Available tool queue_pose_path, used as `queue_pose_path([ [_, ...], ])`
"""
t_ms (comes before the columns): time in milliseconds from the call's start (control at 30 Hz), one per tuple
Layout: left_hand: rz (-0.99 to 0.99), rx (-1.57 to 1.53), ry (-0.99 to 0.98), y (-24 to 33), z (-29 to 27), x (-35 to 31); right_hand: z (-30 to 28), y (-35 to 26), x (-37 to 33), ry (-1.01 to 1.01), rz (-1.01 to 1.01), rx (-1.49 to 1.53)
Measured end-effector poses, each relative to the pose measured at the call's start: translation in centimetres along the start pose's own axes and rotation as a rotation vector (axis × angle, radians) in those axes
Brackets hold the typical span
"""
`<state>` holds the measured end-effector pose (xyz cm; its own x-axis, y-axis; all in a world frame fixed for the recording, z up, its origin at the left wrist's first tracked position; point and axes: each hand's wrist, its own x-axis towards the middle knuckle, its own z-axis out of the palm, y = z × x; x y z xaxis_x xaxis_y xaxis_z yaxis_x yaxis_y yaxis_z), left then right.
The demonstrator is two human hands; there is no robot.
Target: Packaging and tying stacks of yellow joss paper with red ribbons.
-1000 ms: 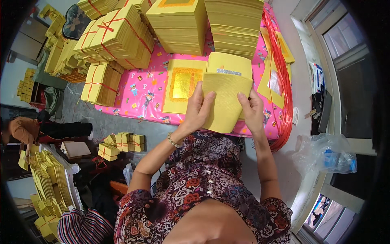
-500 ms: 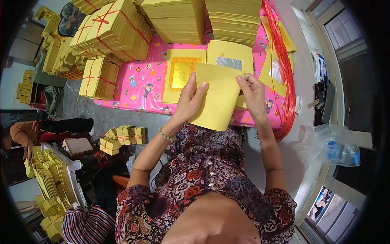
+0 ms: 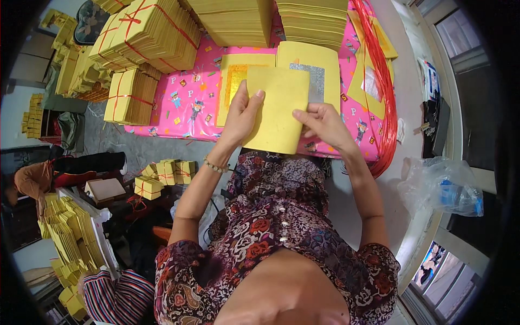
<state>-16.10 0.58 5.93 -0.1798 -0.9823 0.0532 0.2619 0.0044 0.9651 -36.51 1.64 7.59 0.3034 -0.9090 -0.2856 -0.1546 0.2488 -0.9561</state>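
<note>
Yellow paper (image 3: 279, 114) in both hands, held over the near edge of the pink cloth (image 3: 181, 122), in front of the gold sheet (image 3: 234, 81) and the silver sheet (image 3: 315, 73) and partly covering both. Grasped at the left edge by the left hand (image 3: 241, 115), with thumb across the face and fingers behind; pinched low on the right edge by the right hand (image 3: 324, 123), with thumb in front and the other fingertips partly hidden. Single or folded: cannot tell. Around: stacks (image 3: 313, 27), bundles (image 3: 157, 35), red string (image 3: 385, 108). Likely light, soft, easy to bend, not slippery, quick to crease. Best held by opposite side edges, lightly, thumbs on top, clear of the corners.
</note>
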Motion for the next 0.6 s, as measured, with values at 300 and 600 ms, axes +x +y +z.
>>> queue_pose_path([
  [300, 0.088, 0.078, 0.085, 0.6, -1.0, 1.0, 1.2, 1.3, 0.1, -0.086, 0.032, 0.034],
  [600, 0.160, 0.146, 0.108, 1.0, -4.0, 1.4, 3.6, 2.3, -0.1, -0.143, -0.038, 0.085],
])
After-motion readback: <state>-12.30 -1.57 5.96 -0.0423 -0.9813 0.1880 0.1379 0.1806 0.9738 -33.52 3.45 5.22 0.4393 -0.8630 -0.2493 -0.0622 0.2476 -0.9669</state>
